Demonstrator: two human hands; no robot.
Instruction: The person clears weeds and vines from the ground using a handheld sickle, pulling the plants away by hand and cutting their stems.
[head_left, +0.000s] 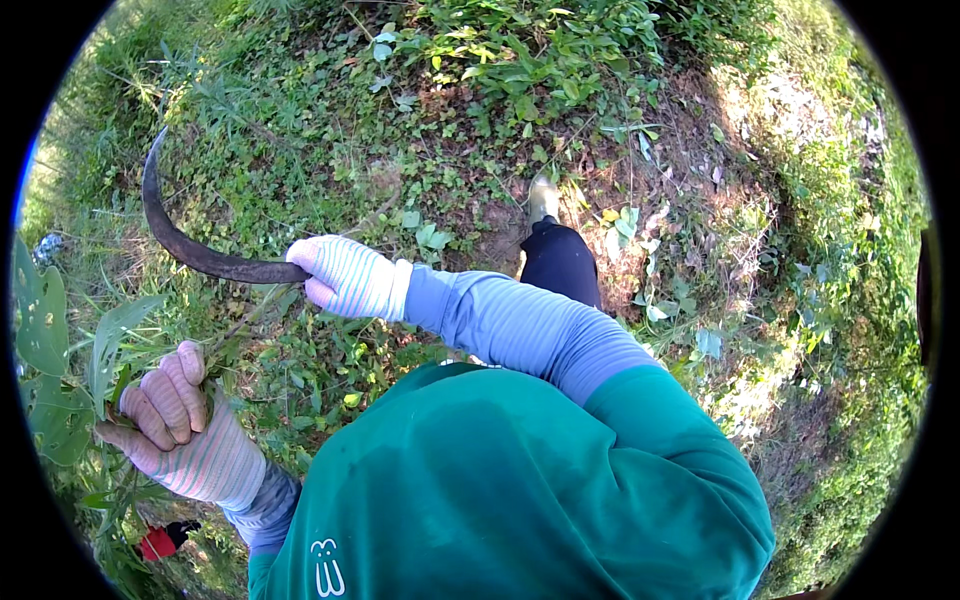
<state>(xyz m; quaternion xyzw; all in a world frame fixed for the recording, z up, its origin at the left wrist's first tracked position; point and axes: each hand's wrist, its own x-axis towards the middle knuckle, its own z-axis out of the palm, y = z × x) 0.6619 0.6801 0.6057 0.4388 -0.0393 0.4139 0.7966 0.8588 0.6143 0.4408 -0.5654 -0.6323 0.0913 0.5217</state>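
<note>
A sickle (196, 255) with a dark, strongly curved blade is in my right hand (349, 277), which wears a striped knit glove. Its tip points up at the far left; my fist hides the handle. Lower down on the left, my gloved left hand (187, 442) has its fingers curled around leafy plant stems. Broad green leaves (120, 341), some with holes, spread out beyond those fingers. One thin stem (251, 315) slants from the left hand up toward the right fist, passing below the blade's base. Whether blade and stem touch, I cannot tell.
Low weeds (337, 150) cover the ground, with a leafy shrub (555, 60) ahead. One boot (543, 199) stands beside bare soil and dry leaf litter (697, 172). A red and black thing (161, 541) lies at lower left, too small to identify.
</note>
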